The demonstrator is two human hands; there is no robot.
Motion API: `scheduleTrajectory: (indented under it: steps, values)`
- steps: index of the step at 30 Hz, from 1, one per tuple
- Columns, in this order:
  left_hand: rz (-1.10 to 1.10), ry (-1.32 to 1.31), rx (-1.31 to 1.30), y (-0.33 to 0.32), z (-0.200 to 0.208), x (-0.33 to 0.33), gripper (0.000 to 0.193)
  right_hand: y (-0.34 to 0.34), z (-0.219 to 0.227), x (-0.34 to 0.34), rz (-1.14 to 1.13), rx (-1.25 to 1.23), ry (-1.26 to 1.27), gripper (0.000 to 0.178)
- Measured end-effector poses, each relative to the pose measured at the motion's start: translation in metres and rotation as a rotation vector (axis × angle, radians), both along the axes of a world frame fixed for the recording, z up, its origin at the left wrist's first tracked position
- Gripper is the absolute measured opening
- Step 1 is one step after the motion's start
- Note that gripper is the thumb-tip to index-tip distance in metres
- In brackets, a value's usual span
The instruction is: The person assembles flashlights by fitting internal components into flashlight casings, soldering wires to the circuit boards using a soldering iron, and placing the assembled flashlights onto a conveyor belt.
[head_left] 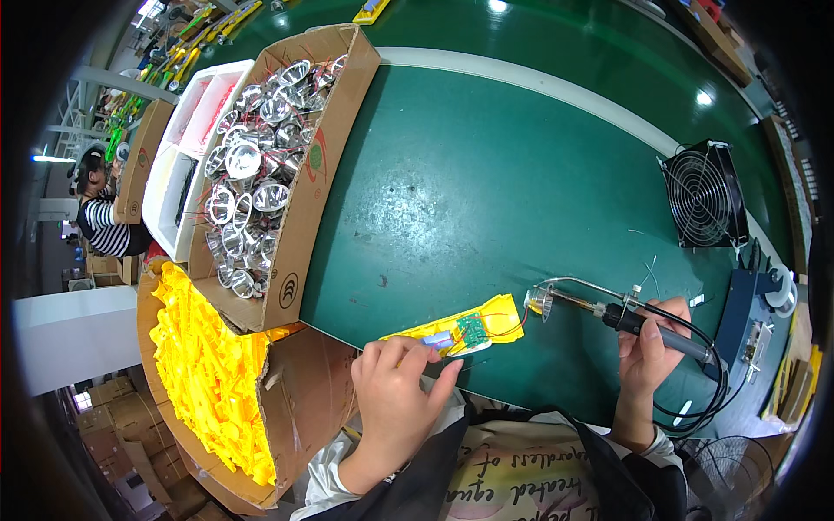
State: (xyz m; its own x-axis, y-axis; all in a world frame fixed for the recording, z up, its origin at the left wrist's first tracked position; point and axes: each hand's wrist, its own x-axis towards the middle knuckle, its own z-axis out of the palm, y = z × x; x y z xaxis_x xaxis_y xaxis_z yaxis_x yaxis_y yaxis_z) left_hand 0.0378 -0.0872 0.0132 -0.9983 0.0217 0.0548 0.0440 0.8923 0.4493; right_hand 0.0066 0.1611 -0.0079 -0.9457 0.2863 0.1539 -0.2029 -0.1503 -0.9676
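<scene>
A: Writing?
B: Lettering across the wearer's shirt (530,469); a black round symbol (288,290) on the reflector carton (334,130).
A: Left hand (395,386)?
B: Half open, thumb apart, fingertips at the blue cylinder (440,339) in the yellow casing (508,311), beside the green circuit board (472,330).
A: Casing where?
B: On the green tabletop (417,208), near its front edge.
A: Right?
B: Fingers closed round the soldering iron (622,319), tip end at a reflector cup (540,302). Can't tell if touching.
A: Room?
B: Tabletop runs from casing to the pale far edge (521,76). Carton walls it left, fan (704,195) far right; cables (719,382) loop beside the right hand.
</scene>
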Motion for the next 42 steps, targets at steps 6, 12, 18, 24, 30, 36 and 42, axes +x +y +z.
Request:
scheduleTrajectory:
  steps: [6, 12, 18, 24, 30, 36, 42]
  values:
    - [-0.024, 0.001, 0.004, 0.003, 0.001, -0.001, 0.018, -0.001, 0.002, -0.001, -0.027, 0.004, -0.014, 0.019]
    - [0.042, 0.152, 0.255, 0.002, 0.012, -0.025, 0.014, 0.003, -0.001, 0.001, -0.025, 0.005, 0.015, 0.019]
    - [-0.239, -0.158, 0.008, 0.01, 0.007, -0.046, 0.01, 0.004, 0.003, 0.001, -0.03, -0.02, 0.015, 0.018]
    - [-0.291, -0.219, -0.052, 0.013, 0.01, -0.052, 0.01, 0.007, 0.005, 0.001, -0.041, -0.001, 0.017, 0.016]
    - [-0.413, -0.215, -0.338, 0.026, 0.018, -0.056, 0.009, 0.006, 0.006, 0.002, -0.035, 0.007, 0.0, 0.014]
    - [-0.447, -0.165, -0.616, 0.042, 0.015, -0.051, 0.006, 0.006, 0.009, 0.002, -0.054, 0.006, 0.0, 0.013]
    - [-0.43, -0.141, -0.625, 0.045, 0.013, -0.048, 0.004, 0.007, 0.012, 0.003, -0.066, 0.004, -0.014, 0.012]
